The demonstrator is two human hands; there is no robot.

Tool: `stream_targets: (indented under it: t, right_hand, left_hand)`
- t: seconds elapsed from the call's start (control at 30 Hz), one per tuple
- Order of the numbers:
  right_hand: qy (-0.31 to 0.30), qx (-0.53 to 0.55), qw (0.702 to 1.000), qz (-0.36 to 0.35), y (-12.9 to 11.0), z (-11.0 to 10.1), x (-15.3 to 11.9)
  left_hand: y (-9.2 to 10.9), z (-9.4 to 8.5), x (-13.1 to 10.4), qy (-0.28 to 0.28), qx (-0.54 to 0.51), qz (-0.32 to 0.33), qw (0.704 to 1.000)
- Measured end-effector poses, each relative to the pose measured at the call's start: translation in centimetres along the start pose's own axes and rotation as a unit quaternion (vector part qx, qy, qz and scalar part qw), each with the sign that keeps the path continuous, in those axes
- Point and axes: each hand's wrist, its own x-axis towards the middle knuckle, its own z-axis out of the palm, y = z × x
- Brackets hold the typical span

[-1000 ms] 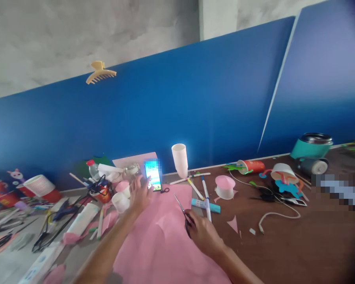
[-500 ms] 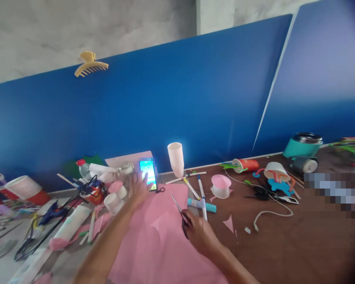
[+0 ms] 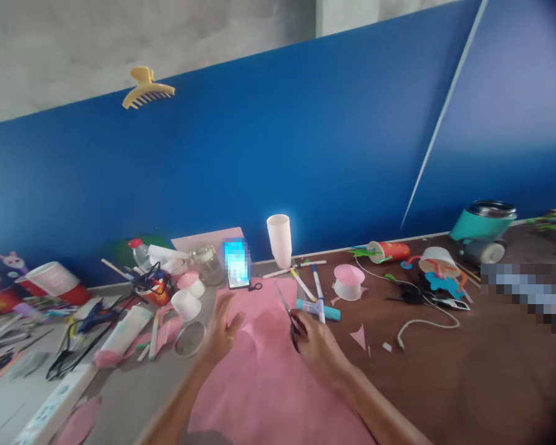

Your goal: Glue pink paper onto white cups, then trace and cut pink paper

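Note:
A large sheet of pink paper [image 3: 278, 383] lies in front of me across the tabletop. My right hand [image 3: 319, 343] grips black-handled scissors [image 3: 285, 300], their metal blades pointing away over the paper. Over the sheet's left edge is my left hand [image 3: 222, 330], holding nothing, with the thumb apart from the fingers. Beyond it a phone [image 3: 237, 266] with a lit screen leans upright. A small black ring-shaped object [image 3: 256, 286] lies at the phone's foot. Right of the sheet sits a white paper cup with a pink cone top [image 3: 349, 284].
Behind the paper stands a stack of white cups [image 3: 279, 241]. Markers [image 3: 317, 287] and a light-blue tube [image 3: 328, 310] lie at right, near a white cable [image 3: 426, 321]. On the left are a glass jar [image 3: 206, 264], cups, a glue gun [image 3: 95, 314] and a power strip [image 3: 55, 402].
My left hand has drawn back from the phone screen to the paper's left edge. The right hand still holds the scissors in about the same place. The view has shifted slightly.

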Motion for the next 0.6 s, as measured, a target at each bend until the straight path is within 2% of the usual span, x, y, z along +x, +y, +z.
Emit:
stream_targets:
  t: [0.1,0.2,0.27,0.4,0.5,0.53,0.6]
  right_hand:
    - [-0.028,0.057,0.998,0.004,-0.4,-0.4,0.0]
    - [-0.059,0.087,0.994,-0.009,-0.9,-0.8,0.1]
    - [-0.065,0.087,0.994,-0.008,-1.1,-1.1,0.2]
    - [-0.028,0.086,0.996,0.019,-0.8,-1.5,0.6]
    - [-0.011,0.117,0.993,0.024,-0.4,-1.4,0.9]
    - [-0.009,0.122,0.992,0.021,-0.2,-1.4,0.9]
    - [-0.004,0.118,0.993,0.016,0.0,-1.1,0.8]
  left_hand:
    - [0.6,-0.1,-1.9,-0.105,-0.123,-0.073,0.984]
    - [1.8,-0.3,-1.9,-0.167,-0.164,-0.079,0.969]
    - [2.5,-0.2,-1.6,-0.144,-0.150,-0.072,0.975]
    - [2.2,0.7,-1.7,-0.019,-0.155,-0.090,0.984]
    - [0.6,1.9,-2.3,-0.020,-0.194,-0.118,0.974]
    - [0.0,2.2,-2.3,-0.020,-0.178,-0.118,0.977]
    - [-1.2,2.4,-1.8,0.004,-0.083,-0.103,0.991]
